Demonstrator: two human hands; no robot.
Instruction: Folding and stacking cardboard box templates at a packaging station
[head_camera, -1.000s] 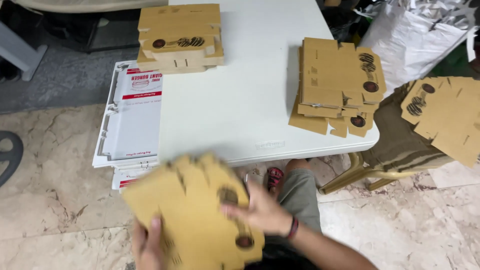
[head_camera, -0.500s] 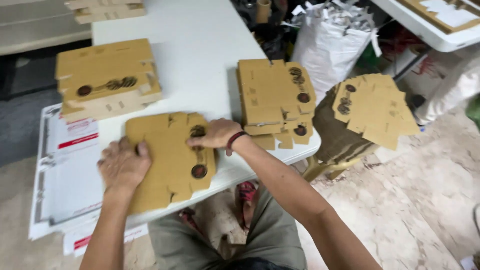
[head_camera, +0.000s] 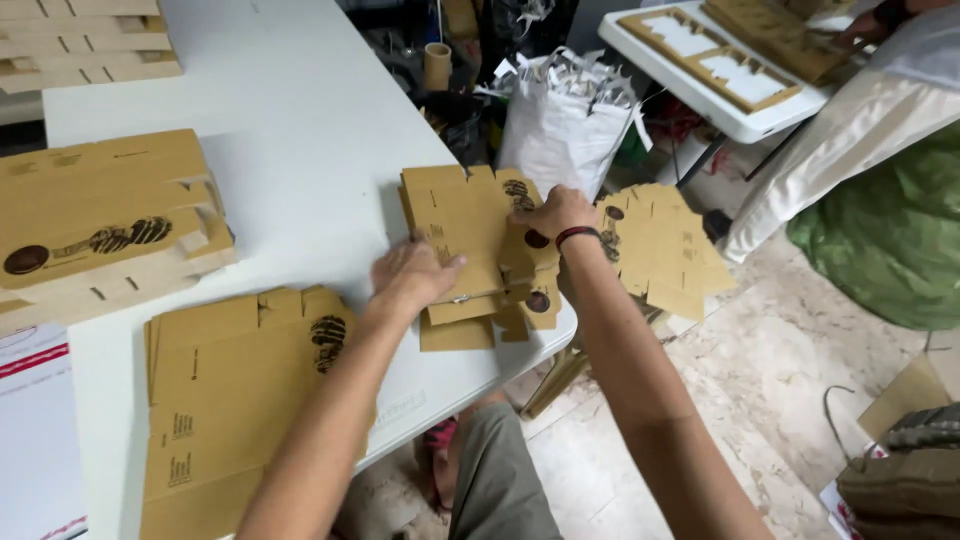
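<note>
Head view: both hands rest on a stack of flat cardboard blanks at the near right edge of the white table. Left hand lies flat on the stack's left side, fingers spread, grip wide. Right hand curls over the top blank's right edge, grip on it. A second flat stack lies nearer, left.

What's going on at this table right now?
A person is working with flat brown cardboard box blanks on a white table. Both hands are on the small stack of blanks at the table's near edge: the left hand presses on its near side, the right hand grips its far corner. Another flat blank lies nearer the person, and a taller stack sits to the left.
</note>
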